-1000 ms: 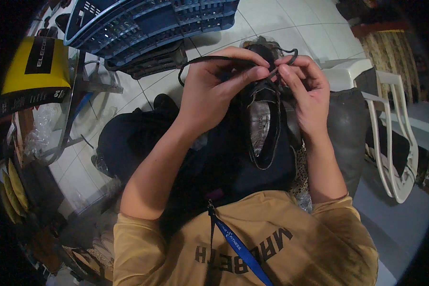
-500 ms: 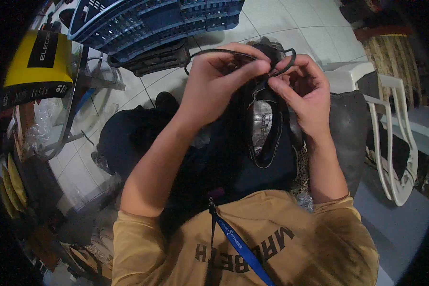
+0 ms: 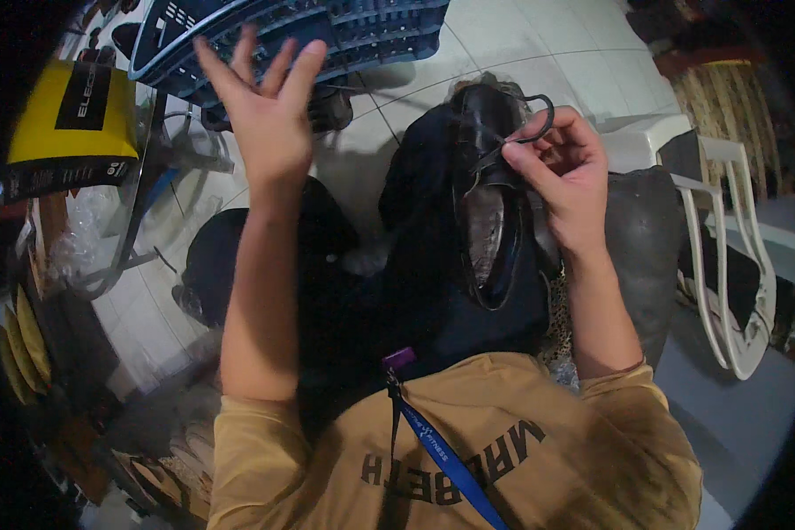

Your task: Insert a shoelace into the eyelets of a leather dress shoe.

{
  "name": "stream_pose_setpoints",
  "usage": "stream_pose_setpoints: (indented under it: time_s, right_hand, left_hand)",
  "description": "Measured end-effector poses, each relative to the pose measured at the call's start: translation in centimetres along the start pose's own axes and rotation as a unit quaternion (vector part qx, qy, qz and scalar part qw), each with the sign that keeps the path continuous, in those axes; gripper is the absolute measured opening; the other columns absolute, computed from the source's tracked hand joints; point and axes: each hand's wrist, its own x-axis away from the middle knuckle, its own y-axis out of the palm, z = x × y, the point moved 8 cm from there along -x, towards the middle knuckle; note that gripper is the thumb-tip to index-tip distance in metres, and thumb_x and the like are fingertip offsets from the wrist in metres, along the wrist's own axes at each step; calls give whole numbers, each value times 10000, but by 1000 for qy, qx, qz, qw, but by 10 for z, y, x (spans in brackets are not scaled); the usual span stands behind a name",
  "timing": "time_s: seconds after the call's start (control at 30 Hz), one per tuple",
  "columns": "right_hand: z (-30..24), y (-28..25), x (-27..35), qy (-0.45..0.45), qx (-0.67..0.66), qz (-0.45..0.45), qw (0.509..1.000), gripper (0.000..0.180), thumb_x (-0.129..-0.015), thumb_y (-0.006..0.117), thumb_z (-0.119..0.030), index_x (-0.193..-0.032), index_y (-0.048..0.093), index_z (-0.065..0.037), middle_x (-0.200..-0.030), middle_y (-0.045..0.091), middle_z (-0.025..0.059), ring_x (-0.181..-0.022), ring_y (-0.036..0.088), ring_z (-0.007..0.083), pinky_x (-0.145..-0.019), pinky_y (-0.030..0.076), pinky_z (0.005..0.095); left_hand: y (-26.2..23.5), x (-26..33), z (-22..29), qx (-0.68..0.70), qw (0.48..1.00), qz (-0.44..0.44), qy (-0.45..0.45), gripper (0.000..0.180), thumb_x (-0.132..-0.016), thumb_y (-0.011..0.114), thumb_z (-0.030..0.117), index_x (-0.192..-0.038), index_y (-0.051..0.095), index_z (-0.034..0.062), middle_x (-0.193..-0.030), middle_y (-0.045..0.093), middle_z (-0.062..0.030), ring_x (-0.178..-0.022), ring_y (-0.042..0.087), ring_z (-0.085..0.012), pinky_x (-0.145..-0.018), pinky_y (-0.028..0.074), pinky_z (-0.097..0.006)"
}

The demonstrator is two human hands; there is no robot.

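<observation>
A black leather shoe lies on my lap, toe pointing away, its grey insole showing. My right hand pinches a loop of the shoe's black lace near the top eyelets. My left hand is lifted off to the left with its fingers spread, holding nothing, in front of a blue basket. Dark trousers lie under the shoe.
A blue plastic basket sits on the white tiled floor ahead. A yellow and black box is at the left, a white plastic chair at the right. A dark bag rests by my left knee.
My left hand has let go of the lace and swung up and to the left with fingers spread. My right hand keeps its hold on the lace loop.
</observation>
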Motion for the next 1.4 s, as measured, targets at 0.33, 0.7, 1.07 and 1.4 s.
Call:
stream_pose_setpoints:
  time_s: [0.33, 0.7, 1.07, 1.4]
  right_hand:
    - [3, -4, 3, 8, 7, 7, 1000, 261, -911, 822, 41, -1110, 672, -33, -964, 710, -3, -852, 623, 37, -781, 490, 201]
    - [-2, -6, 7, 22, 16, 0, 1000, 218, -965, 778, 21, -1154, 671, -6, -1075, 755, 64, -973, 694, 79, -876, 537, 235]
    - [-15, -4, 16, -22, 15, 14, 1000, 167, -1018, 711, 6, -1179, 668, 18, -1210, 745, 92, -1023, 690, 88, -950, 541, 260]
    - [-21, -3, 17, -90, 90, 10, 992, 162, -990, 720, 22, -1152, 708, 25, -1196, 733, 89, -1124, 673, 138, -991, 519, 295]
  left_hand:
    - [78, 51, 42, -219, 928, -193, 232, 335, -814, 882, 70, -1127, 766, 42, -1028, 753, -86, -992, 726, -247, -893, 572, -380]
    - [111, 85, 30, -157, 952, -203, 164, 284, -847, 887, 34, -1118, 807, 9, -1070, 801, -110, -963, 752, -196, -884, 581, -316]
    - [108, 82, 28, -115, 978, -147, 96, 257, -832, 891, 12, -1079, 819, 21, -1031, 797, -75, -961, 751, -176, -883, 571, -313]
    - [111, 87, 31, -207, 939, -152, 230, 288, -841, 875, 41, -1121, 845, 99, -1008, 750, -34, -937, 682, -184, -828, 536, -310]
